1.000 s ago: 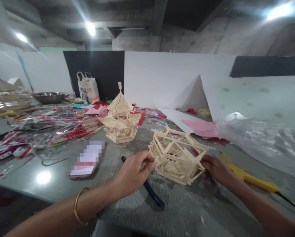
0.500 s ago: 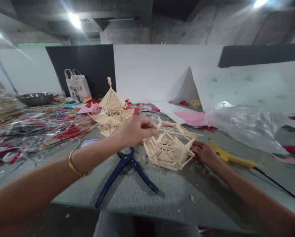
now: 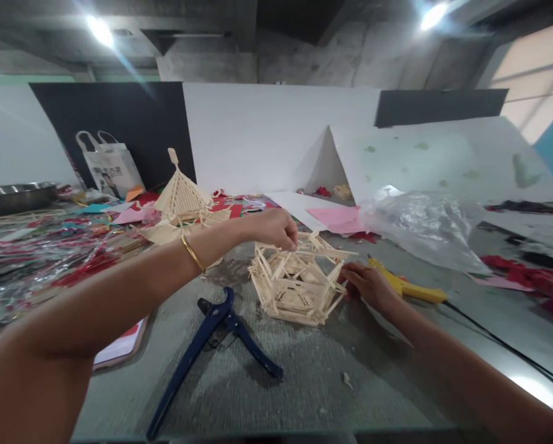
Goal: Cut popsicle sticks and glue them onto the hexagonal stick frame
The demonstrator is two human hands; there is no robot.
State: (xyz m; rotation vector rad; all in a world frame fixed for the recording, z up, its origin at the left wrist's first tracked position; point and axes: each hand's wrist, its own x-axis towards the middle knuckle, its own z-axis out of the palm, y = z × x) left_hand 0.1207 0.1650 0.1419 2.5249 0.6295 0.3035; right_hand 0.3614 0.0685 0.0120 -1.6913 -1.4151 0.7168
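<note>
A six-sided lattice frame of pale wooden sticks (image 3: 299, 296) sits on the grey table. Above its back left rim is my left hand (image 3: 276, 229), wearing a gold bangle, with thumb and fingers pinched on a thin wooden stick (image 3: 334, 252) that reaches across the top to the right. My right hand (image 3: 365, 285) grips the frame's right side; its fingertips are partly hidden there. Blue-handled cutters (image 3: 218, 333) lie splayed in front and to the left. Right of my right hand rests a yellow glue gun (image 3: 413, 288).
A stick-built pagoda (image 3: 181, 200) stands behind my left forearm. A phone (image 3: 121, 342) lies below it. Plastic-wrapped craft sticks (image 3: 49, 265) clutter the left. A clear plastic bag (image 3: 424, 225) and pink paper (image 3: 334, 219) lie at the back right. The glue gun's cord (image 3: 503, 342) runs right.
The view has swung to the right. My left hand has moved rightward over the frame, and my forearm has lifted, showing more of the phone. My right hand keeps its place on the frame.
</note>
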